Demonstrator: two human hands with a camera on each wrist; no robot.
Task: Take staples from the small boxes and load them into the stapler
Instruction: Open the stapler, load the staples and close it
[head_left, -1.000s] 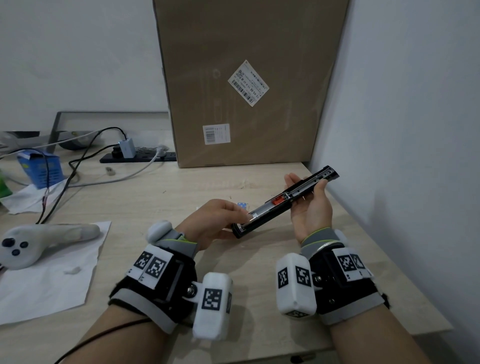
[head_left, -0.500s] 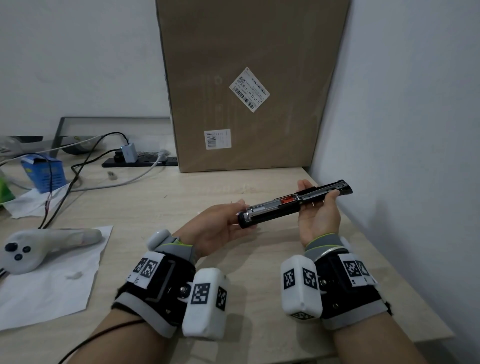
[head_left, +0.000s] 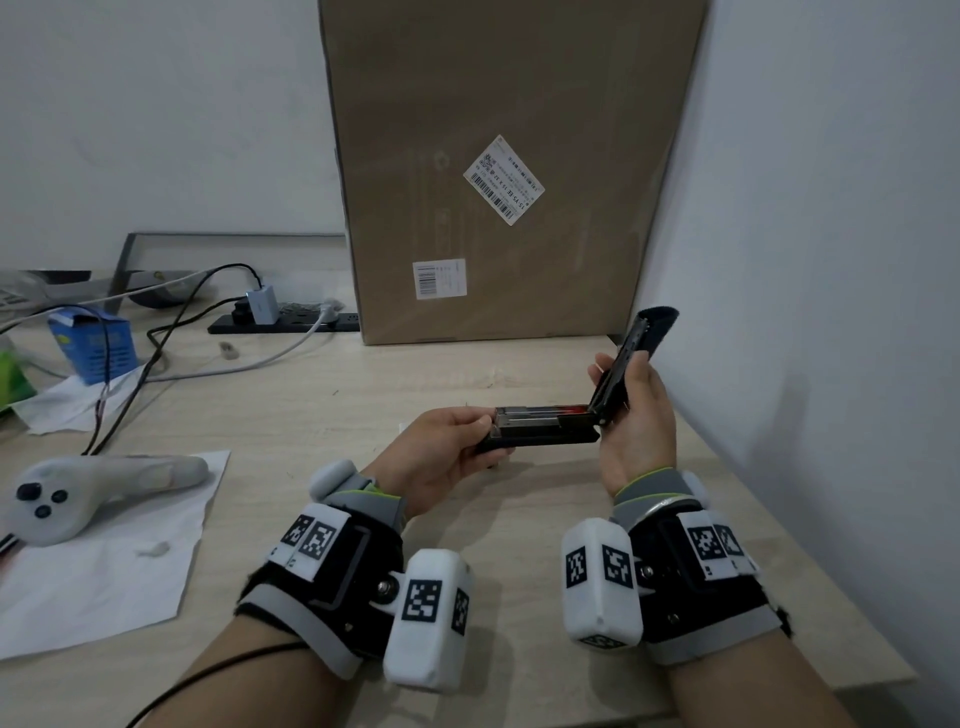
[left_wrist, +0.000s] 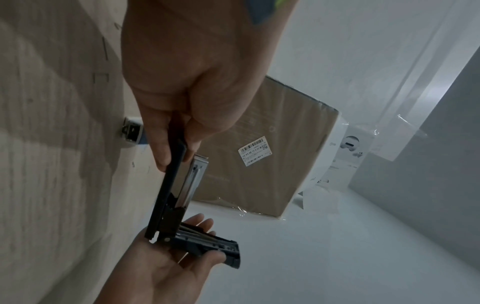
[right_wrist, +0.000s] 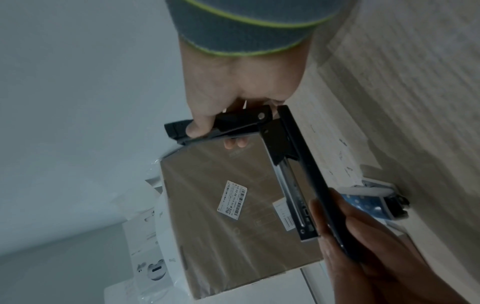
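Observation:
I hold a black stapler above the desk, swung open at its hinge. My left hand pinches the front end of its base, thumb on top, and keeps it level. The silver magazine lies bare, with a red pusher near the hinge. My right hand grips the top cover and holds it raised and steeply tilted. In the left wrist view the stapler runs from my left hand to my right hand. A small staple box lies on the desk behind my left hand.
A tall cardboard box stands at the back against the white wall on the right. At the left are a power strip with cables, a blue carton, and a white controller on a paper sheet.
The stapler was shut and slanted; now its base lies level and my right hand has swung the top cover up, baring the magazine.

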